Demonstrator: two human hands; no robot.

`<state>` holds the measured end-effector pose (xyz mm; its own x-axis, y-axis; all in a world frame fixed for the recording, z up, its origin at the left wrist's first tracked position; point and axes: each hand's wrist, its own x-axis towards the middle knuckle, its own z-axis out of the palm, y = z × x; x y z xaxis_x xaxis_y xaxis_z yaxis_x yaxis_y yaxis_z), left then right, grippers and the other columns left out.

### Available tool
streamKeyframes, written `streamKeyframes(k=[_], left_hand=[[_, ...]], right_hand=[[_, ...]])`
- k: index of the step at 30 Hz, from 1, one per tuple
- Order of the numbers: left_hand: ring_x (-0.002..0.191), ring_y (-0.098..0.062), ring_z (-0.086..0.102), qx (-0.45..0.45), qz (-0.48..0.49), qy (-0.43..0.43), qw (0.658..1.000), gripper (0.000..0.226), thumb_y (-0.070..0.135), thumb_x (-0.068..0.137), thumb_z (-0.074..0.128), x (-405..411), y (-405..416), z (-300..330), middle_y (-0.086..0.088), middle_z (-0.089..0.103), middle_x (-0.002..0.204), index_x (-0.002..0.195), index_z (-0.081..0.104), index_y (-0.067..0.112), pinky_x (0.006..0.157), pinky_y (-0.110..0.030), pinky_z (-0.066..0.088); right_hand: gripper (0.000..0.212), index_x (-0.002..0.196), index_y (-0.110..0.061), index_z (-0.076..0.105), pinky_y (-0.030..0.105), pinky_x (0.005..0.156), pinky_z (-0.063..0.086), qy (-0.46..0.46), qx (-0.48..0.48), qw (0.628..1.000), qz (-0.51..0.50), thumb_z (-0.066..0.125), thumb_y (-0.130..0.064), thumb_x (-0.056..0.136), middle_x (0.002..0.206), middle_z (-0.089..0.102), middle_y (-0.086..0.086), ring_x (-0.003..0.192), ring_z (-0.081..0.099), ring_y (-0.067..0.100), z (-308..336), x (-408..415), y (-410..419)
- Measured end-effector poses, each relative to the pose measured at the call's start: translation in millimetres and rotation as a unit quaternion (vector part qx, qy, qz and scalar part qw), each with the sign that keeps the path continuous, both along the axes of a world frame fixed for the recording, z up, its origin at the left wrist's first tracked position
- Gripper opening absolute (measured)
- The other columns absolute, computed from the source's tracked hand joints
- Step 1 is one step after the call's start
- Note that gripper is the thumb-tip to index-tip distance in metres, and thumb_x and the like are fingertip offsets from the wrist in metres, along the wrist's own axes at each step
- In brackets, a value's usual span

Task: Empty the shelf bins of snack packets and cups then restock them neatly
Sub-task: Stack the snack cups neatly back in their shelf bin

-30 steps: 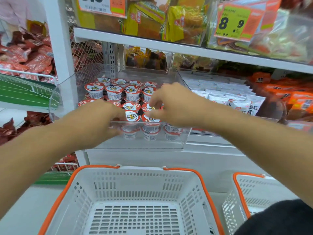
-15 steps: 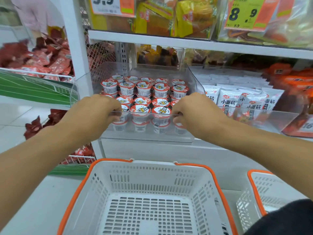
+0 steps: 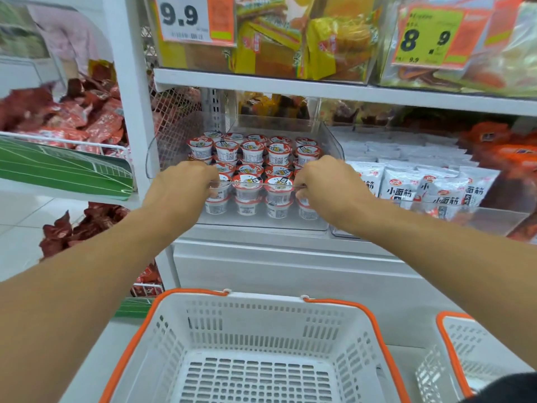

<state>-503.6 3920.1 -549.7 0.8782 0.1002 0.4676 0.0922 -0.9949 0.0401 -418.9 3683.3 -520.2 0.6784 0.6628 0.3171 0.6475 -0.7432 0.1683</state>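
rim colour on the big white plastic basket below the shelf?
Orange rim on the white slotted plastic basket, clearest in the head view.

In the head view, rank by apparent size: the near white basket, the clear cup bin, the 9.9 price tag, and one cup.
1. Near white basket, though closeness to the camera inflates it.
2. Clear cup bin.
3. 9.9 price tag.
4. One cup.

It was a shop, a snack aisle. White shelves (image 3: 290,82) carried clear bins (image 3: 328,135) of packets (image 3: 404,187) and cups (image 3: 252,149), big price tags (image 3: 186,18) read 9.9 and 8.9, and white baskets (image 3: 250,344) with orange handles stood below.
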Motion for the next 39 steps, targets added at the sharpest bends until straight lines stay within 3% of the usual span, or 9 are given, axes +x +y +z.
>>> streamKeyframes(k=[9,14,17,21,23,26,30,33,39], left_hand=[[0.098,-0.031,0.059,0.005,0.013,-0.032,0.999,0.022,0.002,0.091,0.064,5,0,-11,-0.007,0.065,0.106,0.107,0.065,0.017,0.068,-0.039,0.044],[0.094,-0.028,0.061,0.001,0.016,0.004,1.000,0.011,0.011,0.094,0.064,1,-3,-13,-0.004,0.067,0.107,0.101,0.067,0.019,0.065,-0.034,0.041],[0.092,-0.028,0.060,-0.019,0.007,0.020,1.000,0.006,0.015,0.094,0.064,2,-2,-8,-0.004,0.066,0.102,0.095,0.067,0.020,0.067,-0.036,0.044],[0.092,-0.029,0.061,-0.040,-0.006,0.052,0.998,0.002,0.025,0.094,0.062,3,-1,-8,-0.003,0.068,0.101,0.095,0.063,0.025,0.070,-0.038,0.049],[0.091,-0.028,0.060,-0.060,-0.016,0.071,0.996,0.016,0.039,0.097,0.057,4,-5,-8,-0.001,0.068,0.095,0.093,0.063,0.025,0.067,-0.036,0.046],[0.085,-0.026,0.056,-0.070,-0.009,0.077,0.995,0.025,0.042,0.101,0.048,4,-10,-5,0.000,0.060,0.083,0.086,0.058,0.024,0.063,-0.034,0.036],[0.075,-0.021,0.045,-0.063,-0.005,0.080,0.995,0.026,0.037,0.103,0.044,2,-10,-3,0.008,0.045,0.069,0.080,0.050,0.026,0.059,-0.032,0.028],[0.074,-0.022,0.045,-0.056,-0.005,0.082,0.995,0.027,0.036,0.103,0.044,2,-9,-5,0.006,0.048,0.070,0.080,0.051,0.024,0.058,-0.033,0.028],[0.108,-0.032,0.059,-0.039,-0.070,0.010,0.997,0.032,0.035,0.095,0.060,-4,-35,3,-0.008,0.066,0.118,0.122,0.062,0.016,0.085,-0.045,0.049]], right_hand=[[0.013,0.076,-0.014,0.058,0.031,0.058,0.036,-0.058,-0.014,0.998,-0.005,0.066,-0.004,0.080,0.077,0.065,0.009,0.072,0.060,0.035,-16,10,4],[0.015,0.077,-0.014,0.055,0.033,0.059,0.039,-0.029,-0.057,0.998,-0.005,0.064,-0.003,0.081,0.075,0.059,0.008,0.072,0.059,0.035,-23,6,4],[0.014,0.077,-0.011,0.061,0.035,0.064,0.049,0.025,-0.048,0.998,0.017,0.066,-0.017,0.088,0.076,0.065,0.010,0.074,0.060,0.034,-12,5,-3],[0.036,0.120,-0.005,0.063,0.041,0.088,0.052,0.186,0.127,0.974,0.010,0.048,-0.033,0.103,0.121,0.066,0.016,0.103,0.062,0.030,28,13,14],[0.032,0.129,-0.001,0.054,0.036,0.080,0.050,0.210,0.078,0.974,-0.044,0.041,-0.015,0.103,0.128,0.059,0.017,0.105,0.058,0.029,39,29,34],[0.021,0.102,0.001,0.059,0.025,0.059,0.040,0.236,-0.055,0.963,-0.121,0.038,-0.001,0.100,0.084,0.052,0.009,0.078,0.051,0.022,35,51,57],[0.039,0.141,-0.001,0.047,0.037,0.095,0.042,0.241,-0.158,0.948,-0.137,0.036,-0.003,0.103,0.138,0.051,0.020,0.111,0.049,0.032,28,69,65],[0.037,0.137,0.001,0.050,0.032,0.084,0.038,0.214,-0.168,0.955,-0.116,0.036,-0.004,0.103,0.137,0.053,0.018,0.102,0.047,0.026,26,75,64],[0.020,0.092,0.001,0.071,0.034,0.075,0.050,0.106,0.062,0.992,-0.012,0.059,-0.015,0.092,0.096,0.072,0.017,0.088,0.064,0.030,72,31,-17]])
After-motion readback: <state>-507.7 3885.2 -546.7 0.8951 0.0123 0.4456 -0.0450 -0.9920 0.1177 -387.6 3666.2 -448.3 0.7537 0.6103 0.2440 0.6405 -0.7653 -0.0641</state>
